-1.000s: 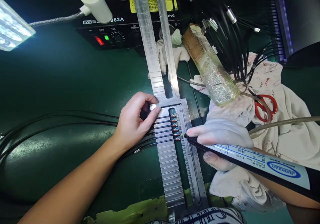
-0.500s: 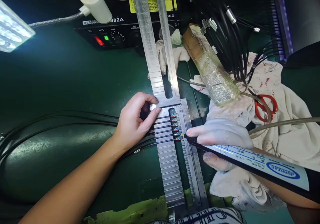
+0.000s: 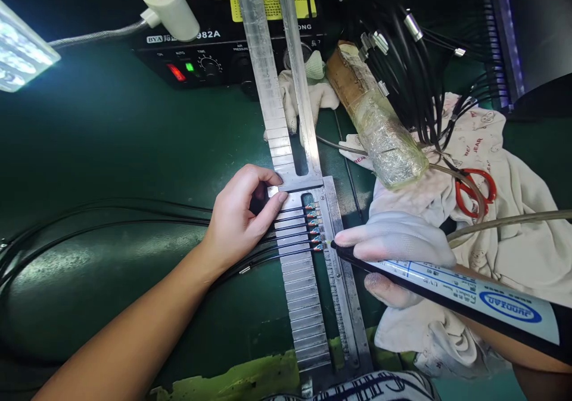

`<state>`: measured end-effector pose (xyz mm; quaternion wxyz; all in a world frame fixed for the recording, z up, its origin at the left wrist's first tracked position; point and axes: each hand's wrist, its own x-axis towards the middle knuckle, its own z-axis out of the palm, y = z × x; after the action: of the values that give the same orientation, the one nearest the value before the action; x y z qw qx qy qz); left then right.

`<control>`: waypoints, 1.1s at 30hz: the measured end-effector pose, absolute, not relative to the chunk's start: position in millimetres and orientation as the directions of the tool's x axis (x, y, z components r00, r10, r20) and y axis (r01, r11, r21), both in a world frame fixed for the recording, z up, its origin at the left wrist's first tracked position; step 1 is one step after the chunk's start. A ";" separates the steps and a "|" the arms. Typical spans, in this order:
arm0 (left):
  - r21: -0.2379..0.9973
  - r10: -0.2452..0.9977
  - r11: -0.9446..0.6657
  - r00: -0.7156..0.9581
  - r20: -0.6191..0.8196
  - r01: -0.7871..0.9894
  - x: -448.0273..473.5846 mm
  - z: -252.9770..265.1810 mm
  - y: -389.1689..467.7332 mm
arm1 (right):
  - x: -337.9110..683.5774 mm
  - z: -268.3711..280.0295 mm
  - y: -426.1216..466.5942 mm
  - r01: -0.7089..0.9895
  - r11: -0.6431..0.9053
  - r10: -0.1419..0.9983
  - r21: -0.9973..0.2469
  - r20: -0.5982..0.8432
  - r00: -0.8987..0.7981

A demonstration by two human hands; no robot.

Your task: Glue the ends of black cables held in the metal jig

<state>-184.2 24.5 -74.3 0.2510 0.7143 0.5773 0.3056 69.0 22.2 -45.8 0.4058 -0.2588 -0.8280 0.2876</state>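
Observation:
My bare left hand (image 3: 241, 219) is closed at the left edge of a slotted metal jig (image 3: 308, 305), its thumb and index finger pressing around a small bright metal part there. Several thin black cables (image 3: 292, 232) run under this hand and lie side by side across the jig. Their ends show small coloured wires and connectors (image 3: 316, 230) over a slot. In a thin white glove, my right hand (image 3: 397, 240) grips a black glue syringe (image 3: 469, 297) with a pale label. Its tip is just right of the lowest connector; contact cannot be made out.
A black dispenser control box (image 3: 223, 61) stands behind, its red and green lights lit. A lamp (image 3: 27, 46) shines at upper left. To the right are a plastic-wrapped block (image 3: 388, 145), red-handled scissors (image 3: 487, 189), a white cloth (image 3: 518, 168) and bundled black cables (image 3: 411, 79).
The syringe and my right hand have shifted slightly right, drawing the tip a little away from the lowest connector. My left hand and the cables stay in place.

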 end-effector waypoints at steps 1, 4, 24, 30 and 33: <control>0.710 0.978 -0.207 0.146 0.146 0.674 -184.2 -74.3 24.5 | 68.8 -45.3 22.4 0.199 0.705 0.660 -0.681 0.527 -0.536; 0.707 0.977 -0.213 0.148 0.153 0.675 -184.2 -74.4 24.6 | 67.9 -43.9 22.7 0.192 0.715 0.655 -0.673 0.547 -0.521; 0.705 0.973 -0.230 0.153 0.172 0.671 -184.1 -75.7 24.8 | 70.9 -49.6 19.3 0.193 0.685 0.686 -0.703 0.532 -0.496; 0.705 0.976 -0.216 0.146 0.160 0.675 -183.9 -75.4 24.4 | 73.4 -50.4 18.8 0.184 0.684 0.678 -0.706 0.522 -0.518; 0.707 0.975 -0.222 0.150 0.164 0.671 -184.0 -75.2 24.5 | 72.0 -49.9 19.1 0.178 0.686 0.676 -0.706 0.528 -0.514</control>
<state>-184.0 24.5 -75.2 0.2450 0.7175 0.5736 0.3100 72.0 19.1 -49.9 0.4182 -0.2614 -0.8173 0.2979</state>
